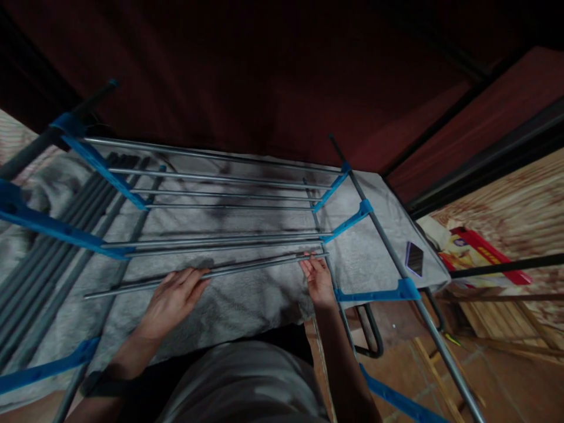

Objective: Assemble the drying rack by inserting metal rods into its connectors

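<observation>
Holding a thin grey rod, the left hand is wrapped over it, a bare end sticking out to that hand's left, while the right hand pinches it near the other end. Under both hands spreads a grey blanket. Just beyond them, crossbars run from the left blue bracket, beyond and left of the left hand, to the right blue bracket, beyond and right of the right hand. Grey tubes lie left of the left hand; a phone lies well right of the right hand.
</observation>
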The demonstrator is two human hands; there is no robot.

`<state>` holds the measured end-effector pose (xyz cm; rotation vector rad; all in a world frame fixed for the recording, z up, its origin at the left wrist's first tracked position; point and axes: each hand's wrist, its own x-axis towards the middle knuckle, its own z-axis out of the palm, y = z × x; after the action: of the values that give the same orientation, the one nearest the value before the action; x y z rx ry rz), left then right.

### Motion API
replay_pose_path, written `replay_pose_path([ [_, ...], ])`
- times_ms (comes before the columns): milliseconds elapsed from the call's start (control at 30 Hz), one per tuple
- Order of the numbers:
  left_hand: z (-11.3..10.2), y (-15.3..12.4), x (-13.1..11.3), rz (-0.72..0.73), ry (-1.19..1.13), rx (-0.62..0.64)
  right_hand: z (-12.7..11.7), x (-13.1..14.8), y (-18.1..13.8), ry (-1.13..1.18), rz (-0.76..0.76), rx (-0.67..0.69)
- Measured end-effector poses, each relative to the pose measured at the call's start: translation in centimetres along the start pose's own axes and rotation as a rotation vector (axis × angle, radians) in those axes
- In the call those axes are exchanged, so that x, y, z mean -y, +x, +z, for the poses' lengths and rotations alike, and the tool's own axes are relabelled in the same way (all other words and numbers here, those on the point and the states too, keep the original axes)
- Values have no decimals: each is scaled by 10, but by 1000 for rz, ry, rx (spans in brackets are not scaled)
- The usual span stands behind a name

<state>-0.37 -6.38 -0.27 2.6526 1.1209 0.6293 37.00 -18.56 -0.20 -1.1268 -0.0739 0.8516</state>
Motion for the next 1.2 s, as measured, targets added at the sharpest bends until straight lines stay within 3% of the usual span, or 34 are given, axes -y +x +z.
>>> replay_pose_path([
  [200, 8, -2, 2, 3, -9, -23, -2, 4, 2, 16, -9, -33],
  [900, 14, -1, 5, 0, -75, 73, -22, 16, 21, 7, -32, -102],
  [1200, 4, 0, 7, -36, 16, 0, -31, 12, 31, 0, -26, -140],
])
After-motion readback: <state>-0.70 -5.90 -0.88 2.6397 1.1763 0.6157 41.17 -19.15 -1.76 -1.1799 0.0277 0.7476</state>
